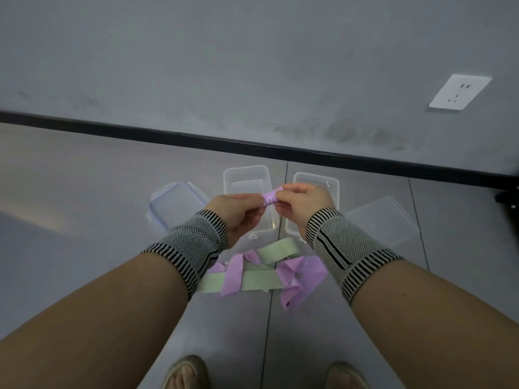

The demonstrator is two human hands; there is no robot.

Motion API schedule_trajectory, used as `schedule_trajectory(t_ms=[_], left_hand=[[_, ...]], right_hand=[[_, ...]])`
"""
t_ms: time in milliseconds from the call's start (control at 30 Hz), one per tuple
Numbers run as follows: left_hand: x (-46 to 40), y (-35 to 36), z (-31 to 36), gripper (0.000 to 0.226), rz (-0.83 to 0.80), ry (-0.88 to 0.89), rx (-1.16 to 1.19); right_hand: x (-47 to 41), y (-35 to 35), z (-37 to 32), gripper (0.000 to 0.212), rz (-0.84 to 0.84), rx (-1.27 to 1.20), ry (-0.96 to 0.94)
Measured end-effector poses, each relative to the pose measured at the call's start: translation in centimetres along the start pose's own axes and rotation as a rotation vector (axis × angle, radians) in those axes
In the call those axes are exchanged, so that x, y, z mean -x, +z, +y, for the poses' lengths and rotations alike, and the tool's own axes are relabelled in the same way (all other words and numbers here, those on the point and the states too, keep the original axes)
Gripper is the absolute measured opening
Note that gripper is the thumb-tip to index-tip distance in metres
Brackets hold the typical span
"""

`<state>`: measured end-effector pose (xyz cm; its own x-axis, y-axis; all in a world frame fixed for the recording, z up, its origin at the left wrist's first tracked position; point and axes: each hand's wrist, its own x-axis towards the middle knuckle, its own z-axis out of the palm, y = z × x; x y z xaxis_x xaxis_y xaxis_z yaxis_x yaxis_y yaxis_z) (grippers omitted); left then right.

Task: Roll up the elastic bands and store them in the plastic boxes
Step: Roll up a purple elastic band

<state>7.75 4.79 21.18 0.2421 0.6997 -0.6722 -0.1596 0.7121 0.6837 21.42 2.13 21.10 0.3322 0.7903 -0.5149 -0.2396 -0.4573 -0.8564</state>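
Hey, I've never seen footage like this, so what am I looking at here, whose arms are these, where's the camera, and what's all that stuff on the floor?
There is no machine here. One camera sits on a person's head and looks down, so the arms are the wearer's own, with striped wrist supports.

The left hand and right hand together pinch a small purple roll, an elastic band being wound up.

On the grey tiled floor lie two open clear plastic boxes, with a lid to the left and another lid to the right. Nearer the feet lies a tangle of loose purple and green bands. A wall socket is at upper right.
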Motion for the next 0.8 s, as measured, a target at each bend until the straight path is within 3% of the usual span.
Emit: schedule_trajectory(t_ms=[167,300,433,567,667,800], left_hand=[[-7.7,-1.3,-1.8,0.024,0.043,-0.004,0.018],[-13.0,-2.2,-3.4,0.016,0.099,0.013,-0.078],[-16.8,-2.4,-4.0,0.011,0.155,0.021,-0.050],[-19.2,-2.8,-3.5,0.007,0.185,-0.005,0.005],[-21.8,-3.2,-3.0,0.013,0.260,-0.007,0.024],[-26.4,-3.8,-2.6,0.008,0.388,-0.013,0.025]], right_hand=[[-7.2,0.9,3.2,0.016,0.011,0.052,0.039],[-11.8,1.3,5.9,0.013,0.016,0.119,0.046],[-15.3,1.7,6.7,0.023,0.044,0.241,-0.007],[-17.9,2.8,6.1,0.012,0.037,0.363,-0.049],[-20.1,3.4,5.9,0.005,0.024,0.612,-0.138],[-22.7,3.0,6.2,0.035,0.104,0.908,-0.295]])
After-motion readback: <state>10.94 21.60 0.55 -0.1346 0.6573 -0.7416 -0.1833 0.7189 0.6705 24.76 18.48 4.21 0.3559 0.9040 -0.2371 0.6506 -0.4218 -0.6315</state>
